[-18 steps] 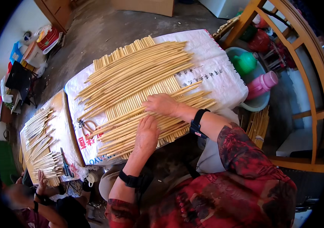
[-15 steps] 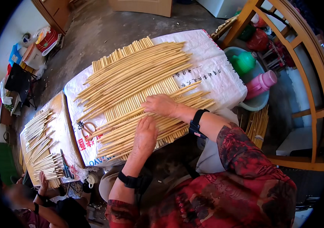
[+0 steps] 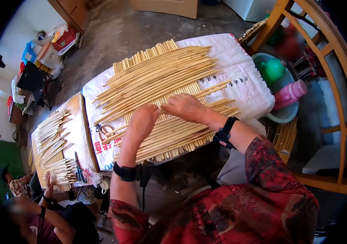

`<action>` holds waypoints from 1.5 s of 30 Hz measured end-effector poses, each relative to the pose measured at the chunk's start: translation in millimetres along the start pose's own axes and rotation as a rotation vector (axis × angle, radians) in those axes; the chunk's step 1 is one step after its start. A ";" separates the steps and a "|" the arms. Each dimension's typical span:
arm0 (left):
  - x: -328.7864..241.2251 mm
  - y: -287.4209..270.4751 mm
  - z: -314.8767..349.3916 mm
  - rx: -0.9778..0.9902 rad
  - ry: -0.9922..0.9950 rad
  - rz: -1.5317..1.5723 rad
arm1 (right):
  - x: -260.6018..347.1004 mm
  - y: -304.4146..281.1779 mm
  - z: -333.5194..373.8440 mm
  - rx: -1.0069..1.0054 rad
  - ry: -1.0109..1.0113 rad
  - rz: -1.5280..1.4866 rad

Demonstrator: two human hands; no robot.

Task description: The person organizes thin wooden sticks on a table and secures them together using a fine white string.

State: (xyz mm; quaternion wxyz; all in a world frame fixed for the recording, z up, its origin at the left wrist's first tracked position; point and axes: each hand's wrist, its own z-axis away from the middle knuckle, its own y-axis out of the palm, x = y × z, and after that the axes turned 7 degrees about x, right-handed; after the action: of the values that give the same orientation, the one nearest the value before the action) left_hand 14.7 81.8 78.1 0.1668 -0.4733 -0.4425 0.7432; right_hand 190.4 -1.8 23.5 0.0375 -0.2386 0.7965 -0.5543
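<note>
Sticks (image 3: 161,87), pale and thin, spread in crossed layers over white sack (image 3: 246,81) covering desk. Left hand (image 3: 141,122) flat, fingers loose, pressing on stick layer; right hand (image 3: 185,106) pinching one stick near sack's middle. Probably light, stiff, smooth, brittle; best pinched mid-length.

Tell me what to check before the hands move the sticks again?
1. Both hands on the sticks: ok. The left hand and the right hand rest on the pale sticks.
2. Sticks on the white sack: ok.
3. Scissors away from the hands: ok, at the pile's left edge.
4. Grip on a single stick: cannot tell.
5. Co-worker's hand apart: ok, at the other board.
</note>
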 end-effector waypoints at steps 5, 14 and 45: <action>10.0 -17.7 -0.1 0.369 -0.067 0.328 | 12.4 -30.3 -6.3 -0.087 -0.150 0.049; -10.8 -14.3 25.0 0.588 -0.192 0.814 | 20.2 -43.4 4.2 -0.076 -0.320 0.101; -12.3 13.0 29.5 0.088 -0.125 1.539 | -37.3 11.1 29.9 0.243 0.186 0.111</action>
State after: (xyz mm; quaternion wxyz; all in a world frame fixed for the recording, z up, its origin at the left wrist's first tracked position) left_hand -2.1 51.6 79.0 -0.4034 -0.5978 0.0327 0.6920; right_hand 229.3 -8.9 -5.6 0.0227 -0.1359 0.7356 -0.6632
